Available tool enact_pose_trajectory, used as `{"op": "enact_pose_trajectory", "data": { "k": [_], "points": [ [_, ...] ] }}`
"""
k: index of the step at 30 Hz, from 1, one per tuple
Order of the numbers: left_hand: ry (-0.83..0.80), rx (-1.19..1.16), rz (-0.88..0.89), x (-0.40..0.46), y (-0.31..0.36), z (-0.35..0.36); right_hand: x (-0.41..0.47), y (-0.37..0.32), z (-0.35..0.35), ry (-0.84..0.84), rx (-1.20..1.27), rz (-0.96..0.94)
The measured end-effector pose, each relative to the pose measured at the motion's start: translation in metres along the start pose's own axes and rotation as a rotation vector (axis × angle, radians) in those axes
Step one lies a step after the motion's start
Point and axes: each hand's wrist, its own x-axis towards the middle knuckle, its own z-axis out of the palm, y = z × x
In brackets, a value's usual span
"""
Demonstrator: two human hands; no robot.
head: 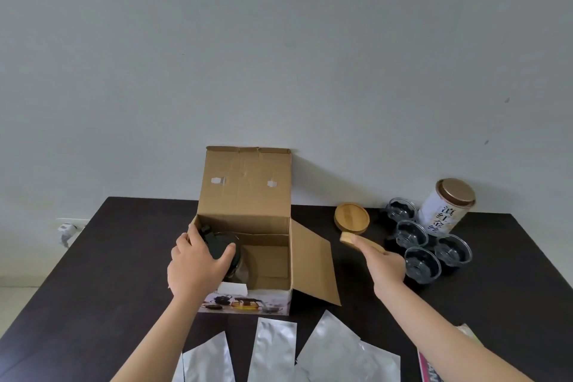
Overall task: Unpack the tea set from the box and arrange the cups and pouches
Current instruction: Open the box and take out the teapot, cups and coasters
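An open cardboard box (248,226) stands mid-table with its lid up and a side flap folded out to the right. My left hand (198,263) reaches into its left side and grips the black lid of a glass teapot (231,259) inside. My right hand (384,267) holds a bamboo coaster (361,242) above the table, right of the box. Another round bamboo coaster (351,216) lies behind it. Several glass cups (423,263) cluster at the right. Several silver pouches (273,347) lie along the near edge.
A white tea tin (443,211) with a gold lid leans against the wall behind the cups. A pink printed sheet (429,369) lies at the near right edge. The dark table (108,257) meets the wall at the back; a wall socket (66,228) shows at left.
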Motion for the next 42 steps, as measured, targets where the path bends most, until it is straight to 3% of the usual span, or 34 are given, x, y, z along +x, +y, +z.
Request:
{"op": "enact_pose_trajectory", "data": {
  "k": [3, 9, 14, 24, 30, 32, 35, 38, 42],
  "points": [
    [0.003, 0.004, -0.004, 0.0, 0.001, 0.0, 0.014, 0.023, -0.002, 0.05, -0.046, -0.013],
    [0.0, 0.002, -0.015, 0.0, 0.002, 0.0, 0.024, 0.052, 0.008, 0.086, -0.286, -0.329],
    [0.002, 0.008, -0.024, 0.001, 0.002, 0.001, 0.043, 0.073, 0.015, 0.119, -0.425, -0.473],
    [-0.006, 0.021, -0.025, 0.003, 0.0, 0.003, 0.048, 0.077, 0.022, 0.108, -0.556, -0.397],
    [-0.012, 0.013, -0.023, 0.002, 0.0, 0.002, 0.036, 0.063, 0.022, 0.081, -0.381, -0.323],
    [-0.014, 0.011, -0.019, 0.002, 0.001, 0.001, 0.021, 0.05, 0.027, 0.086, -0.286, -0.378],
    [-0.013, 0.023, 0.008, 0.002, 0.0, 0.001, -0.012, 0.024, 0.043, -0.002, -0.195, -0.574],
    [-0.048, 0.025, 0.028, 0.002, -0.003, 0.001, -0.048, 0.005, 0.069, -0.232, -0.122, -0.696],
    [-0.201, -0.028, 0.068, 0.007, -0.014, -0.008, -0.074, -0.001, 0.103, -0.411, -0.319, -0.832]
  ]
}}
